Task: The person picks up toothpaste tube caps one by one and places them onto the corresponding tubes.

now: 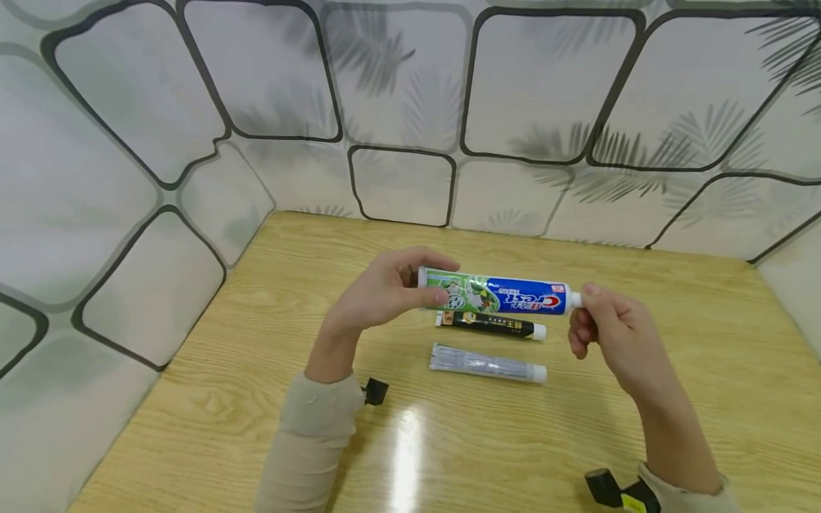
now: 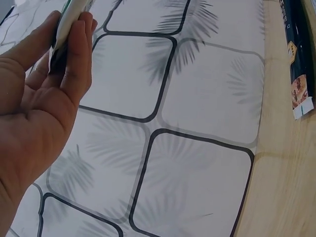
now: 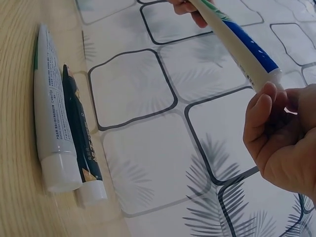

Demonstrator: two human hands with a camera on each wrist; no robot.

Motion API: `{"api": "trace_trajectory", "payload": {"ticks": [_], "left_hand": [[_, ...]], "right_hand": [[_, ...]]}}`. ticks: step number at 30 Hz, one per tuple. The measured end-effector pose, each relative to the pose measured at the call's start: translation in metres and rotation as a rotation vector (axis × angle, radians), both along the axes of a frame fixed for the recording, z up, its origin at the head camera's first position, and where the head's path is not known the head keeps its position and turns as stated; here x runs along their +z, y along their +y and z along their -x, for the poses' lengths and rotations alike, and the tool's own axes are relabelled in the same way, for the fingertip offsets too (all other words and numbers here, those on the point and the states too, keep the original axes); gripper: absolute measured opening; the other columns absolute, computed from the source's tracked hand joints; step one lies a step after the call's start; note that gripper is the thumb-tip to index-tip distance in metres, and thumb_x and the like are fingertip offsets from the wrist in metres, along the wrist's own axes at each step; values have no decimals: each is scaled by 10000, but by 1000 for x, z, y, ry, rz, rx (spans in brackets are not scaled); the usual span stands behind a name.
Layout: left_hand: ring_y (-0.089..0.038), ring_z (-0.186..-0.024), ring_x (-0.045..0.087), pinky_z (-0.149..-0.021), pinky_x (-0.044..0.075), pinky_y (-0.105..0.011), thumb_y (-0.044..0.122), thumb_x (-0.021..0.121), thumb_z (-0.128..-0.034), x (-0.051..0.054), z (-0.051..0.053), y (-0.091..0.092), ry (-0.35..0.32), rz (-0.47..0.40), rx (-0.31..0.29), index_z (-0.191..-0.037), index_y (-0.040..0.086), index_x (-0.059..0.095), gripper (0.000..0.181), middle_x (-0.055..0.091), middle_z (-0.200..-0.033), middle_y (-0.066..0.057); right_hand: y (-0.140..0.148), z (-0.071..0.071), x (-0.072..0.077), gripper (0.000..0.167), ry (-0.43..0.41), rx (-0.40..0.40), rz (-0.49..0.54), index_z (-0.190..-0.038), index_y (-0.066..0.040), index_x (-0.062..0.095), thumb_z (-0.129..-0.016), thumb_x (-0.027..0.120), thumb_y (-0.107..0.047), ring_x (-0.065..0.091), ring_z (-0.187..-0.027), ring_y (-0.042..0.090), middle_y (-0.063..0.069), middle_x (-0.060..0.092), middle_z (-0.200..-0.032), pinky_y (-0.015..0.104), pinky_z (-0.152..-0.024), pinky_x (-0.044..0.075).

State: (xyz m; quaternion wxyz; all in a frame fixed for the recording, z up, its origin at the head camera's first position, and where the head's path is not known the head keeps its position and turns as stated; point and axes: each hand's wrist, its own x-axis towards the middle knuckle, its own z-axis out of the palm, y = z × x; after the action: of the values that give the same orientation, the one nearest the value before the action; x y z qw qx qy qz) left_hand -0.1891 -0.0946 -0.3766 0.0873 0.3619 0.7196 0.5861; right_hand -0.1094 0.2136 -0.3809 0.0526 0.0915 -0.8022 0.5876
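A blue and green Crest toothpaste tube is held level above the table, its printing upside down in the head view. My left hand pinches its flat end between thumb and fingers. At the other end, my right hand grips the white cap with thumb and fingertips, which partly hide it. Just below the held tube lies a black toothpaste tube with a white cap. Nearer to me is a whitish tube, also white-capped. In the right wrist view, both the whitish tube and the black tube lie side by side.
The wooden table carries the tubes. A pale wall covering with dark outlines and leaf prints rises behind it and along the left. A black wrist camera sits at the left cuff, another device at the right.
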Motion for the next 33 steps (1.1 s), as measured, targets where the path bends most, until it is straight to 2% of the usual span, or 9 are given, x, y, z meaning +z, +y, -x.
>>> {"api": "trace_trajectory", "payload": {"ticks": [6, 8, 13, 15, 19, 25, 29, 32, 33], "left_hand": [[-104, -680, 588, -676, 519, -249, -24, 685, -912, -4, 5, 10, -156, -94, 144, -1229, -28, 627, 323, 690, -805, -74], [-89, -625, 534, -621, 473, -231, -13, 688, -914, -6, 7, 13, -189, -114, 194, -1220, -12, 635, 311, 697, -799, -59], [-80, -654, 581, -633, 490, -216, -16, 687, -913, -16, 17, 22, -241, -169, 273, -1222, -29, 634, 314, 733, -924, -140], [-118, -785, 675, -730, 551, -262, -30, 669, -922, -22, 22, 24, -267, -164, 283, -1243, -51, 618, 325, 725, -1038, -194], [-209, -967, 687, -832, 552, -363, 16, 627, -966, -35, 36, 30, -293, -31, 301, -1306, -21, 599, 344, 682, -1178, -202], [-269, -1293, 520, -967, 486, -404, 113, 608, -992, -49, 61, 47, -255, 207, 339, -1349, 57, 605, 361, 538, -1421, -126], [-220, -964, 555, -770, 464, -354, 97, 587, -996, -55, 73, 57, -268, 279, 362, -1350, 34, 595, 360, 563, -1337, -150], [-226, -887, 510, -757, 467, -338, 71, 567, -995, -57, 81, 64, -264, 343, 371, -1353, -19, 572, 369, 584, -1274, -173], [-229, -954, 543, -804, 490, -334, 63, 561, -993, -58, 83, 66, -258, 370, 374, -1354, -36, 565, 373, 587, -1284, -178]], "right_hand": [[3, 8, -1, 547, -56, -29, -16, -766, 54, 475, -1085, 362, -376, 539, -541, 236, 97, 462, -654, 318, -531, 510], [3, 12, -2, 541, -82, -23, 7, -785, 58, 473, -1082, 370, -383, 539, -547, 230, 95, 466, -664, 320, -532, 514], [5, 20, -6, 554, -138, -11, 11, -839, 75, 467, -1074, 370, -417, 543, -567, 227, 103, 484, -692, 335, -540, 523], [7, 24, -7, 578, -162, -12, -46, -865, 73, 477, -1068, 355, -454, 559, -586, 232, 107, 501, -709, 341, -557, 532], [13, 40, -12, 614, -211, -14, -189, -906, 47, 517, -1059, 321, -515, 587, -621, 224, 114, 540, -747, 338, -568, 528], [28, 65, -28, 647, -282, 6, -346, -956, 17, 570, -1056, 266, -546, 584, -652, 217, 113, 556, -779, 333, -552, 490], [34, 77, -38, 621, -326, 47, -384, -1100, 48, 581, -1068, 289, -500, 572, -694, 272, 127, 526, -834, 366, -565, 490], [36, 86, -44, 586, -359, 73, -410, -1190, 63, 573, -1076, 312, -450, 560, -715, 277, 136, 514, -874, 371, -562, 480], [37, 89, -46, 580, -371, 80, -416, -1199, 66, 576, -1077, 317, -438, 557, -718, 271, 141, 515, -885, 368, -561, 477]]}}
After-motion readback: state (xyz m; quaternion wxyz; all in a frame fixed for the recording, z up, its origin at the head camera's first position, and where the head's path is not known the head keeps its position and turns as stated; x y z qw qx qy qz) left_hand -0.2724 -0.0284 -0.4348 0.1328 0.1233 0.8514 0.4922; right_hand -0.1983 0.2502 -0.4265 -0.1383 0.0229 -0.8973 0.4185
